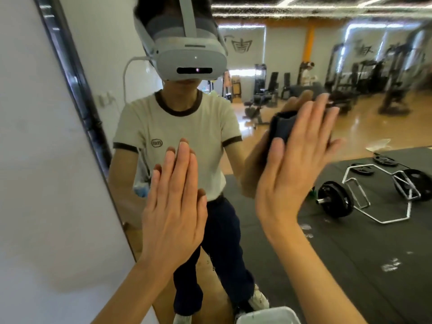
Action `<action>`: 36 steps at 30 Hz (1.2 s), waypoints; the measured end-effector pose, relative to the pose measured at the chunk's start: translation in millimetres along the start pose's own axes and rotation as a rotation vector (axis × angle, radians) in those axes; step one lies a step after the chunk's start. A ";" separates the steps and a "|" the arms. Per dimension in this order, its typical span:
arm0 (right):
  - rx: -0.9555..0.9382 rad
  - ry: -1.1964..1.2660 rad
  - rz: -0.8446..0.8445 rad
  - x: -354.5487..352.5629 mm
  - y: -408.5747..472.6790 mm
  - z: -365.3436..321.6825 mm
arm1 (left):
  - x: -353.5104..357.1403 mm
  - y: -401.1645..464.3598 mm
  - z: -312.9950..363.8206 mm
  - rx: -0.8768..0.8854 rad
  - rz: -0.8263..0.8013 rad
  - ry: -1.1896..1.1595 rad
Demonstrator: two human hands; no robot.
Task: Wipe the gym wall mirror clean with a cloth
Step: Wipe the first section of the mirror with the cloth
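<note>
Gym floor and machines fill the reflection in the wall mirror (304, 73), which takes up most of the view from about 12 o'clock round to 5 o'clock, its dark frame edge (77, 90) slanting down from 11 o'clock against a plain white wall (35, 160) at 9 o'clock.

Standing close to the glass, the person has both arms raised. The left hand (174, 206), near the centre and slightly toward 7 o'clock, lies flat with fingers straight and pressed together, fingertips touching the mirror and meeting their own reflection. It holds nothing.

The right hand (294, 160), toward 3 o'clock of centre, is also spread flat with straight fingers, and it presses a dark cloth (280, 127) against the glass. The cloth is bunched between palm and mirror, showing just beside the thumb side of the hand; the fingers lie over it rather than curling round it.

White smudges (391, 264) mark the glass at 4 o'clock. Reflected at 3 to 4 o'clock, a hex barbell (364, 197) with black plates lies on a dark mat. At 6 o'clock, along the bottom edge, the rim of a white container (266, 315) shows below the right forearm.
</note>
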State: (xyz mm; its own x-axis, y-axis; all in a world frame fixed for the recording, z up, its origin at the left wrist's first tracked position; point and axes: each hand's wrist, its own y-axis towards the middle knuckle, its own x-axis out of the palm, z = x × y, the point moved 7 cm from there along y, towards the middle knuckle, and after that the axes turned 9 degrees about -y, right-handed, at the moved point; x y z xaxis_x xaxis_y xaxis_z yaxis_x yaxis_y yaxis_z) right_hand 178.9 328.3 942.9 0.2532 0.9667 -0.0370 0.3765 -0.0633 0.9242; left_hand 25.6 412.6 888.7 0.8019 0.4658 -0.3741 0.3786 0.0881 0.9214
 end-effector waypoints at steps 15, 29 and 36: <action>-0.085 -0.064 -0.061 9.7 -34.1 -25.0 | 1.1 -0.6 -0.1 0.000 0.016 0.009; -0.005 -0.395 -0.683 92.7 -92.6 57.0 | 2.1 -1.2 -0.3 0.008 0.031 0.011; -0.248 -0.105 -0.139 -9.0 -52.9 57.9 | 0.4 -1.2 0.2 0.007 0.023 0.006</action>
State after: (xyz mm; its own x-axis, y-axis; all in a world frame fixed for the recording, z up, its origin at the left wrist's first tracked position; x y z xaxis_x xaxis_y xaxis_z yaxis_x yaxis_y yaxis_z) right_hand 208.3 308.6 872.3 0.3105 0.9300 -0.1969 0.1885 0.1427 0.9716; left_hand 25.6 412.5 887.5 0.8075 0.4730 -0.3524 0.3634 0.0718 0.9289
